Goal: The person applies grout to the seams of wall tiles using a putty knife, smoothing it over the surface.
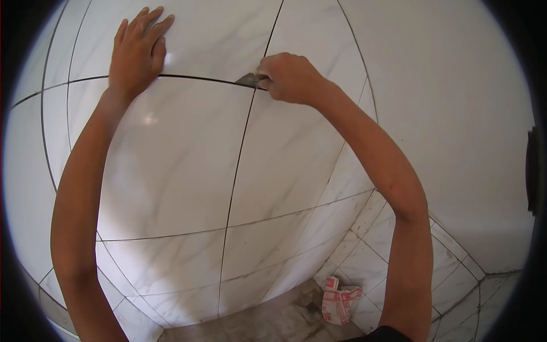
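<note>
My left hand (138, 54) lies against the marbled white wall tile (171, 154) at the upper left, its fingers spread and nothing in it. Just right of the upper middle, my right hand (290, 77) is closed around a small grey flat blade (247, 80), which looks like a scraper or putty knife. The blade's tip points left and touches the dark horizontal joint, close to where it crosses a vertical joint. My fingers cover the rest of the tool.
A crumpled red and white bag or wrapper (339, 301) sits low at the right on the dirty floor (256, 319). A plain white wall (450, 114) rises at the right, with a dark object (532, 171) at its far edge.
</note>
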Demonstrator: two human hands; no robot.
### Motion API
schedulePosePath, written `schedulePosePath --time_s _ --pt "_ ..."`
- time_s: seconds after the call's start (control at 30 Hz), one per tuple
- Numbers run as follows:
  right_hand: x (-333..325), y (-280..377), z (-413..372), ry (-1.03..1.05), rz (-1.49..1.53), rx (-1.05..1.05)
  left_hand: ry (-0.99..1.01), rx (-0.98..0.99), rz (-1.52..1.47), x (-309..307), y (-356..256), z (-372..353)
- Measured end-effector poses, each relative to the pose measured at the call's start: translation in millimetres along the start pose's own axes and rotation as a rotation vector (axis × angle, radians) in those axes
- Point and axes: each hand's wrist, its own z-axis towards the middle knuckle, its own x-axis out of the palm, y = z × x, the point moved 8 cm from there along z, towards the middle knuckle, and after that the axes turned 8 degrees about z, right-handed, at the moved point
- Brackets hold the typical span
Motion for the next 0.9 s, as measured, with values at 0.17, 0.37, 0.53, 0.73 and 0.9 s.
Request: schedulePosePath --time_s 0.17,0.37,0.53,0.73,0.9 --pt "3.1 -0.1 2.6 0.153 -0.045 0.097 0.219 0.100 -0.718 -11.2 -113.3 1.5" --pt "6.4 -9.0 -10.1 0.212 -0.157 0.037 0.114 -0.033 -0.749 30.3 -157.7 -3.2" --pt "-0.2 -11.3 -23.0 0.283 -0.093 0.116 0.180 0.042 -0.818 19.7 -174.1 3.8" --pt "-6.2 -14.1 -22.1 0.118 -0.054 0.043 0.092 -0.066 -0.837 15.6 -157.8 -1.2" --pt "13.5 -31.0 -26.5 0.104 -0.052 0.003 0.022 0.027 -0.808 12.4 -164.1 -0.4"
